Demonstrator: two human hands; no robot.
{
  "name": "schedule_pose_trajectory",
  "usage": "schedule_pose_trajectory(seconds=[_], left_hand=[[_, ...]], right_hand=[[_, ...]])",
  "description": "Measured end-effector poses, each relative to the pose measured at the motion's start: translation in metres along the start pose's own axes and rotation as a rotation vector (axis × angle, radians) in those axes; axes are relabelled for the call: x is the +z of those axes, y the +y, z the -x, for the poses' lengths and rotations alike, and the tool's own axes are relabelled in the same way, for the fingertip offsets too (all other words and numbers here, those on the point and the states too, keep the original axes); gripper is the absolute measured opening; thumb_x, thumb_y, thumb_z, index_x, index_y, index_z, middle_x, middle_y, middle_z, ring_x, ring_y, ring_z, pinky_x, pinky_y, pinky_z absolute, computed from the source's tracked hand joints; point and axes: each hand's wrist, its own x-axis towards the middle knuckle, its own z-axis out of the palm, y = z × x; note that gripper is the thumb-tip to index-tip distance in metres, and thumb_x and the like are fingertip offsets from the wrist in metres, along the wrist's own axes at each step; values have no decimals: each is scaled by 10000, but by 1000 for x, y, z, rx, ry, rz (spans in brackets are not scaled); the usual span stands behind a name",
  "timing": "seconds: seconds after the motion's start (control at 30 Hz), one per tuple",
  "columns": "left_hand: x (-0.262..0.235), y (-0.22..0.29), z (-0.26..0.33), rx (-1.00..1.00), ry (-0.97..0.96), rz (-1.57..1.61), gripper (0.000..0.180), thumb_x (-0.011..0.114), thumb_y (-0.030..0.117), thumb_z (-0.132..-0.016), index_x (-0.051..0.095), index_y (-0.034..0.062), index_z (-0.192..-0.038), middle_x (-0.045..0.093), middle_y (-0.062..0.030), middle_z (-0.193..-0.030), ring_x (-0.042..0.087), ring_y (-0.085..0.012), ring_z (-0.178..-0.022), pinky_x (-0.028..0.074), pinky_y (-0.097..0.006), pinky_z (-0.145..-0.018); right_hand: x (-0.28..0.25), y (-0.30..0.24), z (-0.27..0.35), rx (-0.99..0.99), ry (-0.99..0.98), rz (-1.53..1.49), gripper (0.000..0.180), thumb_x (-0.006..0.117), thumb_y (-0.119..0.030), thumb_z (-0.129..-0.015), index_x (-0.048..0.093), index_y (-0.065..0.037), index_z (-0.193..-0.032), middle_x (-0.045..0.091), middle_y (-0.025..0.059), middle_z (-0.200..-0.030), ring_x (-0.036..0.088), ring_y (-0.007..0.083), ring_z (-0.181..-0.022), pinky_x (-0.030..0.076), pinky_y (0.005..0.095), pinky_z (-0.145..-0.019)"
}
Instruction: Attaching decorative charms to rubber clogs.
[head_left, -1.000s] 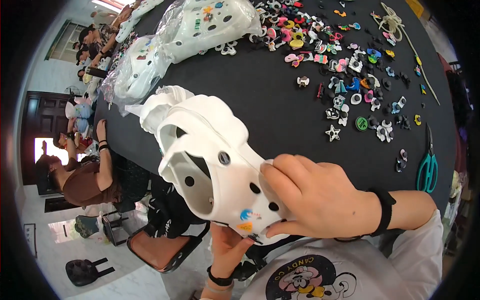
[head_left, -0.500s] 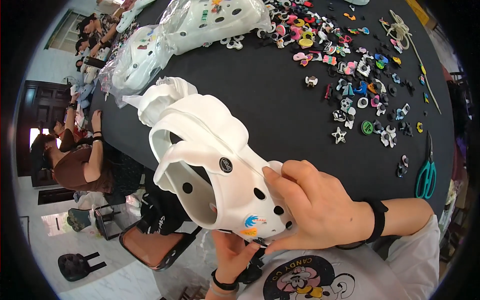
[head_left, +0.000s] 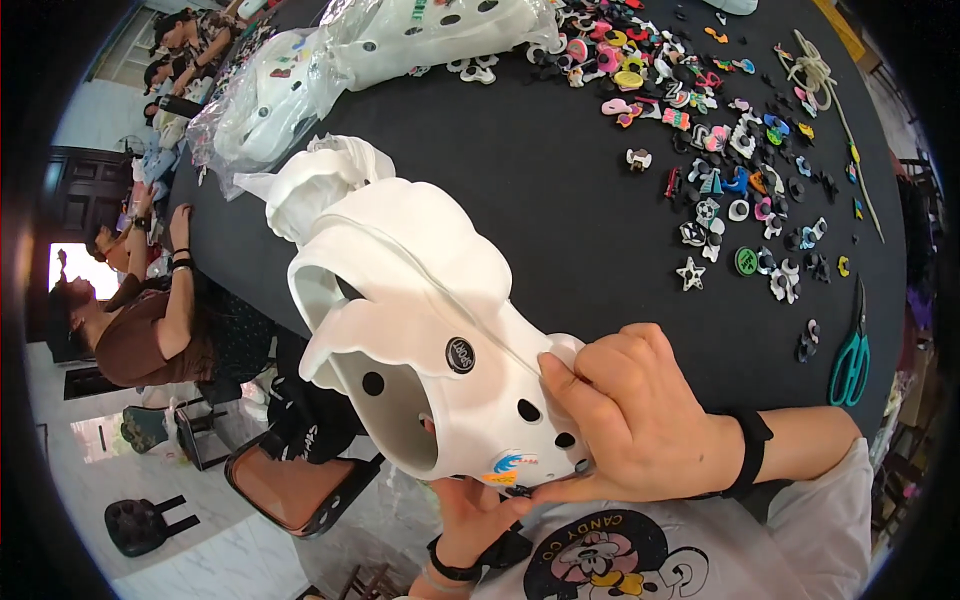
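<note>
A white foam clog (head_left: 450,410) with round holes is tilted in front of me. It bears a black round charm (head_left: 460,355) and a blue-and-orange charm (head_left: 508,465). My right hand (head_left: 640,420) grips its toe from above, fingers closed over the edge. From below, my left hand (head_left: 475,520) is closed on the clog's lower side; a fingertip shows inside the opening. Between the thumbs lies a small dark piece (head_left: 518,491), mostly hidden. Behind this clog a second white clog (head_left: 420,235) leans against it, white wrapping (head_left: 325,185) at its far end.
Many loose shoe charms (head_left: 710,190) are scattered over the black table (head_left: 560,230). Teal-handled scissors (head_left: 852,360) lie at right, a cord (head_left: 840,110) beyond. Bagged white clogs (head_left: 290,95) stand far left. Other people (head_left: 150,320) sit along the left; a chair (head_left: 295,490) is lower left.
The held clog has rolled a little, so its blue-and-orange charm sits more toward the underside. Both hands keep their grip. The whole view has shifted slightly.
</note>
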Motion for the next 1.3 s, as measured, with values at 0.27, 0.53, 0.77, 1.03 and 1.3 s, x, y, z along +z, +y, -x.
schedule_pose_trajectory(seconds=[0.27, 0.53, 0.77, 1.03, 1.3], left_hand=[[8, 1, -4, 96, 14, -210, 1082, 793, -13, -729, 61, 136, -1513, 326, -146, -1469, 426, -274, -1321, 437, -446, -1051], [-1, -6, -6, 198, -22, -322, 974, 778, -86, -718, 179, -61, -1486, 420, -200, -1393, 497, -268, -1255, 452, -382, -1012], [-3, -5, -11, 100, 9, -418, 982, 780, -32, -757, 119, -87, -1481, 413, -218, -1397, 494, -266, -1245, 418, -386, -1037], [-9, -9, -22, 180, 3, -432, 1070, 810, 10, -741, 66, 5, -1511, 327, -197, -1457, 454, -255, -1282, 419, -375, -1039], [3, 12, -20, 11, 41, -194, 1202, 919, 306, -648, 118, 107, -1520, 362, -74, -1475, 438, -244, -1316, 408, -400, -1060]], right_hand=[[-6, 14, -4, 57, -67, -300, 923, 905, -246, -518, 486, 57, -1282, 464, 174, -1158, 491, 330, -1011, 502, 384, -806], [-7, 23, -13, 233, -224, -282, 958, 888, -261, -601, 384, 0, -1373, 523, 168, -1179, 564, 342, -1052, 551, 394, -759], [-6, 20, -10, 300, -270, -299, 938, 854, -311, -660, 347, -2, -1387, 582, 176, -1050, 678, 344, -820, 554, 393, -663], [2, 24, -14, 337, -279, -372, 952, 836, -266, -665, 301, 35, -1392, 552, 234, -1111, 659, 394, -906, 546, 425, -735], [-9, 25, -10, 344, -313, -451, 1038, 863, -326, -647, 258, 66, -1394, 530, 280, -1182, 643, 424, -956, 543, 429, -789]])
